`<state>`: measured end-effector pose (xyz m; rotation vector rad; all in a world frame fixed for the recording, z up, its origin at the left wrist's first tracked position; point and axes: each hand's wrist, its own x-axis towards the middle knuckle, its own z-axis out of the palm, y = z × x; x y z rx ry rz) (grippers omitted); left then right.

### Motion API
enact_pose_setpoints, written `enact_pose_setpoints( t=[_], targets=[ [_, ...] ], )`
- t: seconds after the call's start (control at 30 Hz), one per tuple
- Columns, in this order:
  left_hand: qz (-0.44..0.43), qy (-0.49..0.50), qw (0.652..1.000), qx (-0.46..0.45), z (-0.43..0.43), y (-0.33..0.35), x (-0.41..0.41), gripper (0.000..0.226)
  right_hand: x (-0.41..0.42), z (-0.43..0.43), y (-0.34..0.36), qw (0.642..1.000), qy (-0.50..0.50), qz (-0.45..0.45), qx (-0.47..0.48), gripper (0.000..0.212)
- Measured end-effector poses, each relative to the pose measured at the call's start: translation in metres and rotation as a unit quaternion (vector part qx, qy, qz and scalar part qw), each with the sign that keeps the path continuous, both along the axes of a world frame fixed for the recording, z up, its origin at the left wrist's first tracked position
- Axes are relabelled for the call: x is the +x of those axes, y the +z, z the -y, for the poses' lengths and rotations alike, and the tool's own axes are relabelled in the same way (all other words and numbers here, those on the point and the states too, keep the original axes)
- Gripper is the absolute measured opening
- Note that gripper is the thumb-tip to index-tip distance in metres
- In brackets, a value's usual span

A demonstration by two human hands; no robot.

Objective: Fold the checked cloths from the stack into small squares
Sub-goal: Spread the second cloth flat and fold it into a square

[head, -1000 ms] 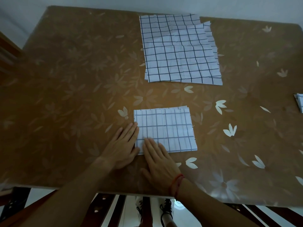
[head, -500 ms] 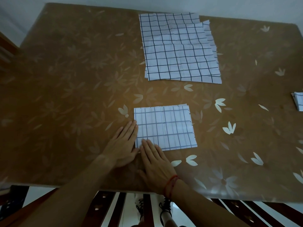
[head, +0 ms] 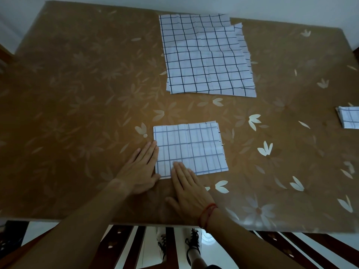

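A folded white checked cloth (head: 191,147) lies flat on the table in front of me, roughly square. My left hand (head: 140,167) lies flat with straight fingers along the cloth's left edge. My right hand (head: 191,189) lies flat too, its fingertips pressing the cloth's near left corner. Further back sits the stack of unfolded checked cloths (head: 207,55), its layers slightly fanned at the right side. A small folded checked cloth (head: 349,119) shows partly at the right border of the view.
The table (head: 77,94) wears a brown cover with pale flower prints. Its near edge runs just below my wrists. Dark wooden chair slats (head: 120,247) and a shoe show beneath it. A white wall backs the far edge.
Both hands stay flat at the cloth's near left corner; the right fingertips drew back slightly, then slid onto the cloth again. The cloth keeps its place.
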<state>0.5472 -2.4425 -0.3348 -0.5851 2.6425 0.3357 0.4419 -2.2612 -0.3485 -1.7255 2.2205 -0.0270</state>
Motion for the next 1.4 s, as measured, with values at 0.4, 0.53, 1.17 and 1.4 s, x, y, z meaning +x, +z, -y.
enact_pose_setpoints(
  t=[0.4, 0.53, 1.17, 1.4],
  targets=[
    [0.019, 0.007, 1.000, 0.007, -0.003, 0.007, -0.004, 0.085, -0.067, -0.072, 0.006, 0.987, -0.113, -0.104, 0.042, 0.087],
    [0.022, 0.011, 1.000, 0.013, -0.003, 0.011, -0.006, 0.086, -0.064, -0.070, 0.005, 0.986, -0.133, -0.096, 0.034, 0.087],
    [0.016, 0.035, 0.999, 0.022, -0.003, 0.017, -0.015, 0.093, -0.116, 0.008, 0.037, 0.874, -0.443, 0.174, -0.093, 0.064],
    [-0.004, 0.041, 0.999, 0.031, -0.003, 0.013, -0.014, 0.094, -0.121, 0.030, 0.040, 0.811, -0.533, 0.242, 0.013, 0.032]
  ],
)
